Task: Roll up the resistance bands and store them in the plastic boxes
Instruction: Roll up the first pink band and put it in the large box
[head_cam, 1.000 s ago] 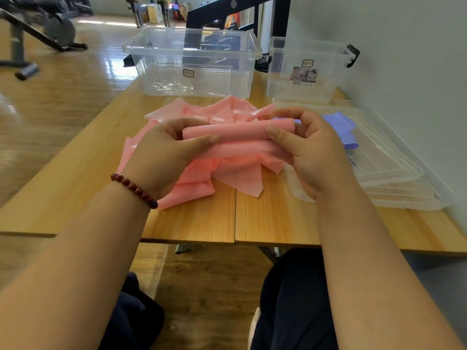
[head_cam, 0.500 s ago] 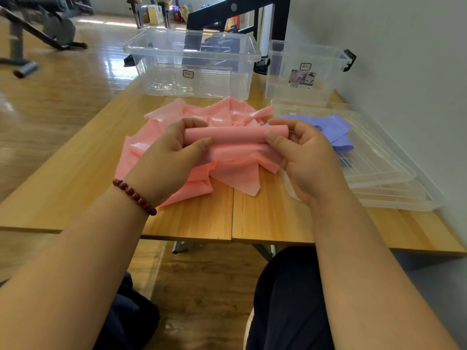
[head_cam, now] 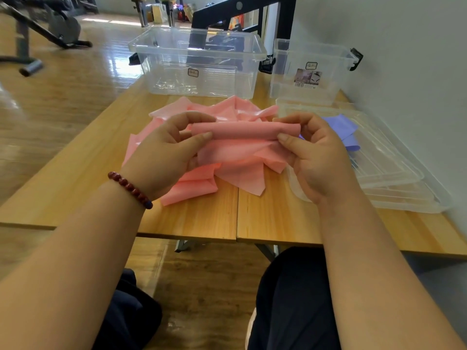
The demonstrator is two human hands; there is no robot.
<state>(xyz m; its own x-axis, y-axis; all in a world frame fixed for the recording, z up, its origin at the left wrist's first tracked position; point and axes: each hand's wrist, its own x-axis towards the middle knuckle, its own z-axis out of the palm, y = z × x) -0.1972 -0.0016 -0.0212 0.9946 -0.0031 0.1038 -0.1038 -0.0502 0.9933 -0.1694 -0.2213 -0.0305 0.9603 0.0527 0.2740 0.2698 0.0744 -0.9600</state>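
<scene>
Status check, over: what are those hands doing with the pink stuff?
Left hand and right hand each pinch an end of the pink band roll. Rest heaped loose on table. Large box beyond, unblocked.

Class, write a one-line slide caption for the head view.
Left hand and right hand pinch a part-rolled pink band above the table, clear boxes behind.

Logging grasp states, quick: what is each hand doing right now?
Left hand: pinches the left end of the pink band roll.
Right hand: pinches the roll's right end.
</scene>
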